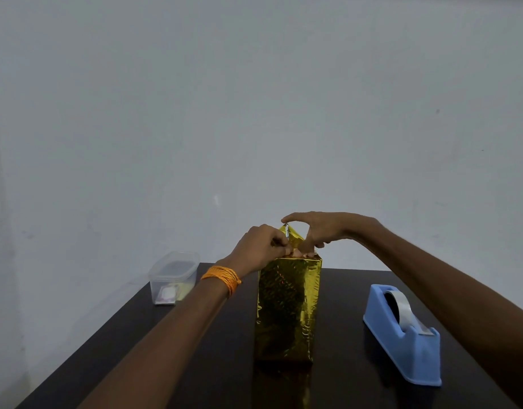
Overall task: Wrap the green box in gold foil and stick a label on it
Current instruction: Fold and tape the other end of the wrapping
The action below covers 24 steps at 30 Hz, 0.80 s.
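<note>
The box (pixel 288 326) stood upright in the middle of the table (pixel 195 349). Foil (pixel 284 284) covered every side that showed, and no green peeked out. The step in hand looked like closing the top end.

The left hand (pixel 260 249) had its fingers (pixel 279 243) curled and clamped on the foil at the box's top edge. The right hand (pixel 319 228) pinched the tip of a pointed flap (pixel 295 239) between thumb and first finger. Its other fingers were spread, and some reached down to the top of the box. The flap stood up like a little tent.

Next, it seemed, the flap had to be folded down flat and held while one hand went for tape. The foil was shiny, crinkly and thin, so it would likely spring back if let go.

The tape holder (pixel 402 343), blue and smooth with a grey roll, sat to the right, well apart from the box. A clear tub (pixel 174 270) at the far left held small cards (pixel 167 293) that could be labels, but they were too blurry to tell.
</note>
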Each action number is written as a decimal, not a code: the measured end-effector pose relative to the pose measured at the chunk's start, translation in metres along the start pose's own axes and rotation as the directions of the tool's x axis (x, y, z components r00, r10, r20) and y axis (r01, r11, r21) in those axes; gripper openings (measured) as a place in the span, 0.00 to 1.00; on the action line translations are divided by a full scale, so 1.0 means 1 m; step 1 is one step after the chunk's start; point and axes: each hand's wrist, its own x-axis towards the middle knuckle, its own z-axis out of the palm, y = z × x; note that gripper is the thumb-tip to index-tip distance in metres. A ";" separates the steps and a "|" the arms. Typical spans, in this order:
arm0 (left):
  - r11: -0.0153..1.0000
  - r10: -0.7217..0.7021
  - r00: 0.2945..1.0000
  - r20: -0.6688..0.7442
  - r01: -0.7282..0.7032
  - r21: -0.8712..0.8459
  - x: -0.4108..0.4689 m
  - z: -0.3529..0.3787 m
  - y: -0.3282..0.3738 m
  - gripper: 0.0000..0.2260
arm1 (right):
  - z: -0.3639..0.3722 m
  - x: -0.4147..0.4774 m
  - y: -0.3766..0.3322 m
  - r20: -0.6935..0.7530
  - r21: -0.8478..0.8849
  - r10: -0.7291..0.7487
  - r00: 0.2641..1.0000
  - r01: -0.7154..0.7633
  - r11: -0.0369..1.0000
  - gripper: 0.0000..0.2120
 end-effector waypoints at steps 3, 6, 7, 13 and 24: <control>1.000 -0.005 1.000 0.001 0.005 -0.015 -0.001 0.001 0.000 0.06 | -0.001 -0.008 0.014 -0.109 -0.137 0.032 0.994 -0.047 0.989 0.45; 1.000 -0.017 1.000 -0.001 0.017 -0.018 -0.001 0.001 -0.001 0.06 | 0.014 -0.018 0.031 -0.217 -0.084 0.050 0.975 -0.070 0.994 0.40; 1.000 -0.017 1.000 0.001 0.017 -0.016 0.000 0.001 -0.002 0.06 | 0.022 -0.020 0.035 -0.291 -0.054 0.055 0.955 -0.074 0.996 0.37; 1.000 -0.015 1.000 0.000 0.015 -0.007 -0.001 0.001 0.000 0.06 | 0.061 -0.023 0.033 -0.303 0.661 0.222 0.927 0.037 0.749 0.26; 1.000 -0.024 1.000 0.000 0.024 -0.003 -0.002 -0.002 0.003 0.07 | 0.098 -0.019 0.032 -0.213 0.928 0.364 0.907 0.072 0.365 0.17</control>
